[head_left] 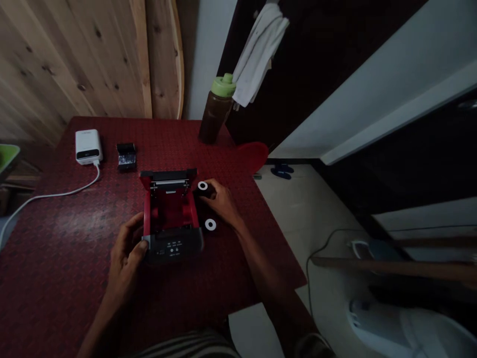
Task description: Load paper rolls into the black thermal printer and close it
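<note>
A red and black printer (172,243) lies on the table with its lid raised, showing a red hollow inside. My left hand (124,253) grips its left front corner, the thumb on the black front panel and the fingers along the side. At the printer's right side, my right hand (219,200) is closed on a small dark roll (202,187) with a white ring at its end. A second dark roll (210,225) with the same white end stands just nearer to me, apart from the fingers. The undersides of both rolls are too dark to make out.
A dark ribbon spool (126,157) lies at the back left beside a white power bank (88,146) with a white cable (63,193). A green-capped bottle (215,112) stands at the far edge, near a red rounded object (253,156). The table (67,268) ends on the right above the floor.
</note>
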Demonstrator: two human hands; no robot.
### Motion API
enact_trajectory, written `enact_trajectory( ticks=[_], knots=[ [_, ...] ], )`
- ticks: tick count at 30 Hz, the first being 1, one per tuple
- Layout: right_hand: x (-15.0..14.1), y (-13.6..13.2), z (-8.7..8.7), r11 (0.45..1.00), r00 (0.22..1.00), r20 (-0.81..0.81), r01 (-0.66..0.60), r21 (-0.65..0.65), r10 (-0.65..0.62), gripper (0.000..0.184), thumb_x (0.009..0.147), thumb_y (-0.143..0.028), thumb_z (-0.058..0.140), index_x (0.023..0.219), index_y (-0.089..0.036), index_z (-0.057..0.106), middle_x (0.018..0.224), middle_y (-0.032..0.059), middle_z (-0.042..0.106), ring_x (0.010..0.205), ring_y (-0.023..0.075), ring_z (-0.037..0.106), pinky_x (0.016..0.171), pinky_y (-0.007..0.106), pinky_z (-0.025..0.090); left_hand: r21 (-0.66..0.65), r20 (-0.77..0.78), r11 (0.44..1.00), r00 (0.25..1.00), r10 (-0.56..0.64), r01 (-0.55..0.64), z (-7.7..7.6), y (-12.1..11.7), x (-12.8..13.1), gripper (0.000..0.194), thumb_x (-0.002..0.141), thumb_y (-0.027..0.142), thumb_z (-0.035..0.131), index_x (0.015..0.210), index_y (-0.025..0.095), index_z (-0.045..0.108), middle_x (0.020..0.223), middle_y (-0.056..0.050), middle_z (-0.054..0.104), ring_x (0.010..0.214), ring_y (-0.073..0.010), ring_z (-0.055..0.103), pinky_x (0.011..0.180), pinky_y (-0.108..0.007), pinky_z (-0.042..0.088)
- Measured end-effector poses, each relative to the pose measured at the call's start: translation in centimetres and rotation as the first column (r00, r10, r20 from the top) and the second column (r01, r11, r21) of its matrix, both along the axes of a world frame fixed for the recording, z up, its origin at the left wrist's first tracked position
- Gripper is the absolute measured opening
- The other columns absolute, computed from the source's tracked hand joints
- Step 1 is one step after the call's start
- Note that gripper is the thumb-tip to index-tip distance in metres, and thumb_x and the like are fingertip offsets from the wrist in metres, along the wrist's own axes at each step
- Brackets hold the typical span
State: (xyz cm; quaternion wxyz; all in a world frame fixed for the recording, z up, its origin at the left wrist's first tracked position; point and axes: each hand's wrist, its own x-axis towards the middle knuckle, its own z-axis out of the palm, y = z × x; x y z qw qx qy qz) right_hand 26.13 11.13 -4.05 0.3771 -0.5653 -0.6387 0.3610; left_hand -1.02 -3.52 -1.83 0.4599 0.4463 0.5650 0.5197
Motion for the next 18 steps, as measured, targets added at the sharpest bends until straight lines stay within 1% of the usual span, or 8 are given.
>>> enact_trajectory(
  ticks=[3,5,7,9,11,13,15,18],
  knots=[
    [2.0,-1.9,0.5,0.999,0.999,0.002,0.042,-0.014,-0.042,0.042,0.083,-0.027,0.080,0.124,-0.022,0.071,0.118,0.0076,0.082,0.097,0.0204,0.076,0.083,0.035,0.059,0.008,0.006,1.000,1.000,0.011,-0.011,-0.4,0.0,-0.1,0.060,0.101,0.056,0.072,0.151,0.024,0.066,0.150,-0.012,0.073,0.134,-0.0351,0.072,0.100,-0.040,0.063],
    [3.3,-4.5,1.0,0.997,0.997,0.008,0.071,-0.018,-0.071,0.031,0.090,-0.027,0.071,0.120,-0.022,0.072,0.117,0.0082,0.081,0.099,0.0204,0.076,0.086,0.036,0.060,0.008,0.014,1.000,1.000,0.014,-0.014,-0.5,-0.1,-0.1,0.059,0.101,0.055,0.071,0.152,0.026,0.066,0.151,-0.011,0.073,0.134,-0.0349,0.072,0.101,-0.040,0.063],
    [4.0,-7.5,1.4,0.997,0.998,0.018,0.059,-0.044,-0.058,0.024,0.090,-0.024,0.066,0.113,-0.022,0.074,0.107,0.0052,0.080,0.090,0.0193,0.075,0.083,0.036,0.059,0.011,0.009,1.000,1.000,0.014,-0.014,-0.4,-0.1,0.0,0.058,0.101,0.054,0.071,0.152,0.026,0.067,0.152,-0.011,0.073,0.135,-0.0356,0.072,0.102,-0.041,0.063],
    [3.6,-10.2,1.4,0.995,1.000,0.020,0.024,-0.101,-0.022,0.034,0.084,-0.022,0.072,0.119,-0.024,0.073,0.111,0.0034,0.080,0.082,0.0171,0.072,0.079,0.033,0.059,0.009,-0.004,1.000,1.000,0.012,-0.012,-0.1,0.0,0.1,0.058,0.100,0.054,0.071,0.151,0.025,0.067,0.151,-0.011,0.073,0.135,-0.0361,0.072,0.102,-0.041,0.063],
    [2.1,-11.9,0.7,0.995,0.999,0.016,0.053,-0.088,-0.051,0.044,0.079,-0.021,0.079,0.122,-0.025,0.072,0.117,0.0037,0.079,0.088,0.0186,0.071,0.083,0.034,0.059,0.006,-0.004,1.000,1.000,0.011,-0.011,0.2,0.0,0.2,0.059,0.099,0.055,0.072,0.150,0.025,0.067,0.149,-0.011,0.074,0.133,-0.0360,0.073,0.100,-0.041,0.063],
    [0.4,-12.3,-0.3,0.994,0.994,0.000,0.110,-0.027,-0.110,0.038,0.079,-0.021,0.080,0.116,-0.024,0.072,0.115,0.0043,0.078,0.098,0.0218,0.072,0.090,0.036,0.058,0.001,0.000,1.000,1.000,0.006,-0.006,0.5,0.1,0.2,0.060,0.098,0.056,0.073,0.149,0.025,0.067,0.148,-0.011,0.075,0.133,-0.0359,0.073,0.100,-0.041,0.063],
    [-0.8,-12.1,-1.1,0.989,0.989,-0.021,0.149,0.017,-0.149,0.025,0.083,-0.024,0.078,0.107,-0.024,0.071,0.108,0.0045,0.077,0.103,0.0241,0.072,0.095,0.039,0.057,-0.004,-0.001,1.000,1.000,0.007,-0.007,0.7,0.0,0.2,0.060,0.098,0.057,0.073,0.149,0.025,0.067,0.148,-0.011,0.074,0.133,-0.0357,0.073,0.102,-0.041,0.063],
    [-0.7,-11.5,-0.8,0.984,0.983,-0.040,0.178,0.016,-0.177,0.020,0.089,-0.032,0.076,0.107,-0.025,0.071,0.105,0.0043,0.078,0.102,0.0251,0.073,0.095,0.040,0.059,-0.014,0.001,1.000,1.000,0.002,-0.002,0.7,-0.1,0.2,0.061,0.099,0.057,0.072,0.150,0.024,0.066,0.151,-0.012,0.073,0.136,-0.0357,0.071,0.106,-0.042,0.062]
  ],
)
